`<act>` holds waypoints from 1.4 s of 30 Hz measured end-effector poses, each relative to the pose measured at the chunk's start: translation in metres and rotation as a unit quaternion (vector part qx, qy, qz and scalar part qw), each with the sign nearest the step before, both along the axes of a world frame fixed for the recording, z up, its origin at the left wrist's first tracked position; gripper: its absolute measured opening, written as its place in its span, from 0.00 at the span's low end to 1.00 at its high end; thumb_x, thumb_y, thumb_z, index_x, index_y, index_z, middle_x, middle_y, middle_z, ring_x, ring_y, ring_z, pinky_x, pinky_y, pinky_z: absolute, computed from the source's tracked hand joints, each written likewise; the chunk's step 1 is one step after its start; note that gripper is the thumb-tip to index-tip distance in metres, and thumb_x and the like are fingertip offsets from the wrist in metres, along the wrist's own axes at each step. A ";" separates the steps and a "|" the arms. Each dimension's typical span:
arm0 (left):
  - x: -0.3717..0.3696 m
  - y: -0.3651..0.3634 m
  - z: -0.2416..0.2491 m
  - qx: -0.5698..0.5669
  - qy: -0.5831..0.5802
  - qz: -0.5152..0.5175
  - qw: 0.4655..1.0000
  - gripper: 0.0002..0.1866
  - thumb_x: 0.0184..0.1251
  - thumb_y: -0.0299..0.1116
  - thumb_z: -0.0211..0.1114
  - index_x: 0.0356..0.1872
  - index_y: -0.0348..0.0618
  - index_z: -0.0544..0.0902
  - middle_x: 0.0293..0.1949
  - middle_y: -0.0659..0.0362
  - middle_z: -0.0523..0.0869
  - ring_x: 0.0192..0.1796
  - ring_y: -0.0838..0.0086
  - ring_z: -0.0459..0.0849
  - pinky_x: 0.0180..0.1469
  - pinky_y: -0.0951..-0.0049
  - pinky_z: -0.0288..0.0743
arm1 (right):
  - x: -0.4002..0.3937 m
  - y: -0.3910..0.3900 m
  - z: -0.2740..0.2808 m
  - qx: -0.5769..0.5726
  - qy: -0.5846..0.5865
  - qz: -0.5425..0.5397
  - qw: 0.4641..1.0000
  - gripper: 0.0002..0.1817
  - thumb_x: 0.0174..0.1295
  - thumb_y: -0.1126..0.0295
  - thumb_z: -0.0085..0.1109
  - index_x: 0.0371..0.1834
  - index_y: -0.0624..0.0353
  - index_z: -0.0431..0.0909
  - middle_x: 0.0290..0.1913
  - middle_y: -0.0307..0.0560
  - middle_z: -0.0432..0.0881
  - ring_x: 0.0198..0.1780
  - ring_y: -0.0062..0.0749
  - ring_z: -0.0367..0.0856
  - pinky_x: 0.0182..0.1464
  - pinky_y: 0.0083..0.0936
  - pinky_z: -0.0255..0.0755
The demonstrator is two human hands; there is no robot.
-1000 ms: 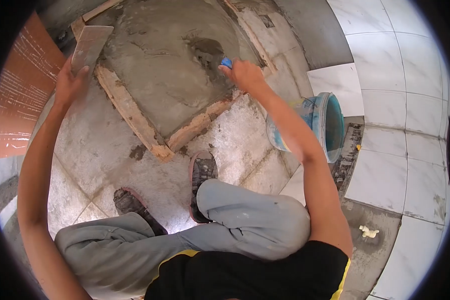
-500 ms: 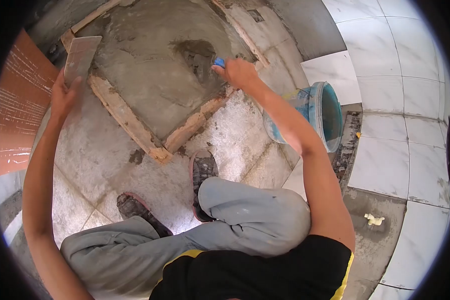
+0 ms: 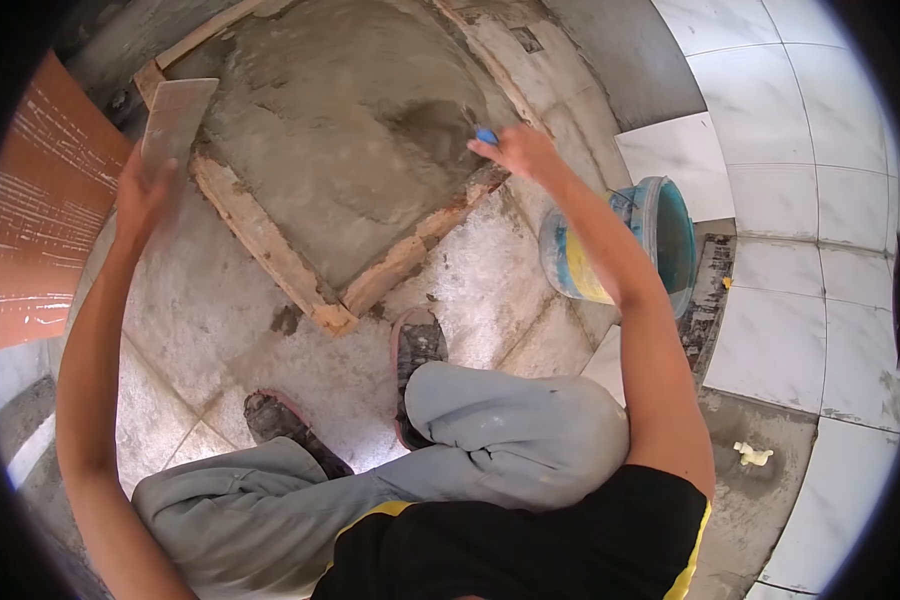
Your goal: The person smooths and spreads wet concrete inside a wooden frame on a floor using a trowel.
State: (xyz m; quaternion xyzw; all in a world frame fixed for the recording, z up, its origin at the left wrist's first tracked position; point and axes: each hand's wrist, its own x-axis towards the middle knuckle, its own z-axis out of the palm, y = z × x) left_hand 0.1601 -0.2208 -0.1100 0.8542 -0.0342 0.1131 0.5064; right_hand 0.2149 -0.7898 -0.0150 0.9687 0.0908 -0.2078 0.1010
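Observation:
My left hand holds a flat grey float board upright at the left corner of the wet mortar bed. My right hand grips a blue-handled trowel whose blade rests in a dark wet patch near the bed's right edge. Wooden strips frame the bed along its near sides. I squat with both shoes on the old floor just in front of the frame.
A blue bucket stands to the right of my right arm. White marble tiles cover the floor at right, with a loose white tile behind the bucket. An orange-brown panel leans at the left.
My right hand with the trowel has shifted to the right along the bed's edge, and the dark wet patch looks smoothed. My left hand keeps the float board at the left corner.

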 end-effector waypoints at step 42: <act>-0.001 0.001 0.004 0.012 0.022 0.015 1.000 0.27 0.68 0.29 0.65 0.67 0.35 0.72 0.57 0.51 0.84 0.59 0.68 0.80 0.63 0.69 0.70 | -0.061 0.070 0.052 0.218 0.170 -0.267 0.923 0.39 0.69 0.34 0.48 0.24 0.65 0.77 0.20 0.55 0.78 0.20 0.44 0.80 0.26 0.40 0.75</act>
